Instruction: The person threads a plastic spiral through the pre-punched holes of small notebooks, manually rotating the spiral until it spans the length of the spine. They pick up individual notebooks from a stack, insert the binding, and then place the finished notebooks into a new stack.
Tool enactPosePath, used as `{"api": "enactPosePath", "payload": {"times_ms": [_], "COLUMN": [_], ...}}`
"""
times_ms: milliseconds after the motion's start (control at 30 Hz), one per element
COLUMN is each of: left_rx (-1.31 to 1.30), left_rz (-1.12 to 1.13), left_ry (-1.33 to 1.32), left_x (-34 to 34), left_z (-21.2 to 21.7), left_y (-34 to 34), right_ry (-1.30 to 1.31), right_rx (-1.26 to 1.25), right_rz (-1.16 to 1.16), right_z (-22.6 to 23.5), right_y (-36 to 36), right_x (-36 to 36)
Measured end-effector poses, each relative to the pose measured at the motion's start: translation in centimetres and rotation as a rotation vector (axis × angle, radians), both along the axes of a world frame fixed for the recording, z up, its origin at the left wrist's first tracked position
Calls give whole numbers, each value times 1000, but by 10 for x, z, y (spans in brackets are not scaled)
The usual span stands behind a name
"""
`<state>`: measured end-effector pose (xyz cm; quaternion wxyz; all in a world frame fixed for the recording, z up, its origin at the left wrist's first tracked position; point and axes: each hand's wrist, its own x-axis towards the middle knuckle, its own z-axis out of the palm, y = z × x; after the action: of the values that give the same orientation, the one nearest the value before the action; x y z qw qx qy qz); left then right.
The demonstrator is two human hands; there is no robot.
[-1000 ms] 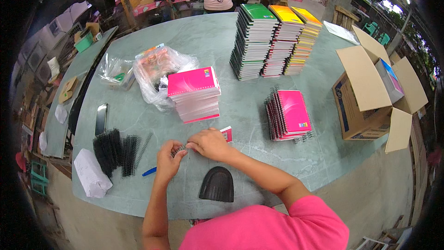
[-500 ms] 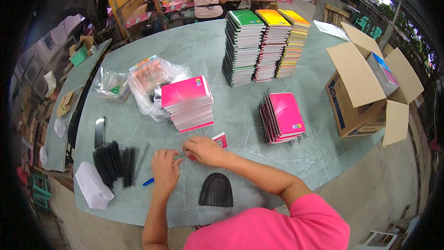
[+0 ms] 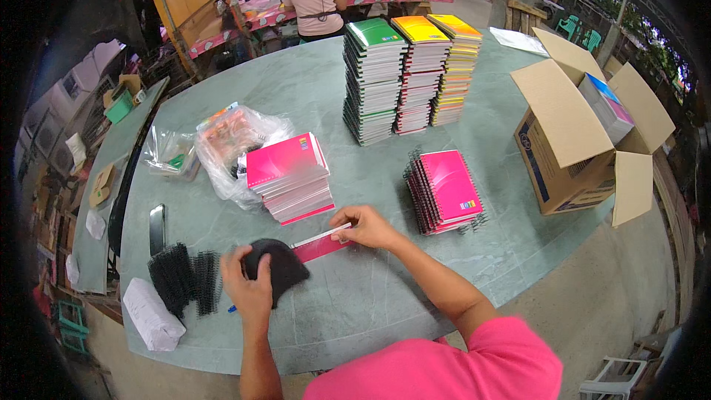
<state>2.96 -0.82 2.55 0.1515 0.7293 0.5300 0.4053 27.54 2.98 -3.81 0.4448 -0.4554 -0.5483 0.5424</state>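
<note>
Left fingers: left hand clamped on the black pad's near-left edge, body-side of the pink stack.
Right fingers: right hand pinched on the pink booklet's right end, just body-side of that stack.
Black pad: probably light, fairly stiff; best held by its rim.
Pink booklet: probably light, bendy, leaves apt to slide; pinch its full thickness.
Black coils: left of the stack, likely springy.
</note>
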Motion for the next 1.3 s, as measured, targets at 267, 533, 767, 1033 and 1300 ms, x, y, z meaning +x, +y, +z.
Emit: {"api": "enactPosePath", "payload": {"times_ms": [267,533,767,1033,1300], "left_rx": [111,174,158,115,70], "left_rz": [48,-102,-19,-73,-111], "left_ry": [18,100,31,-35,-32], "left_x": [0,-2,1,22,41], "left_z": [23,-3,1,19,9], "left_y": [28,30,30,27,37], "right_ry": [162,272,138,153,152], "right_rx": [125,3,-72,86,60], "right_rz": [62,45,38,85,189], "right_z": [-40,-52,-39,-51,-55], "right_y": [5,-3,-3,-1,0], "right_x": [-21,-28,-18,-24,-22]}}
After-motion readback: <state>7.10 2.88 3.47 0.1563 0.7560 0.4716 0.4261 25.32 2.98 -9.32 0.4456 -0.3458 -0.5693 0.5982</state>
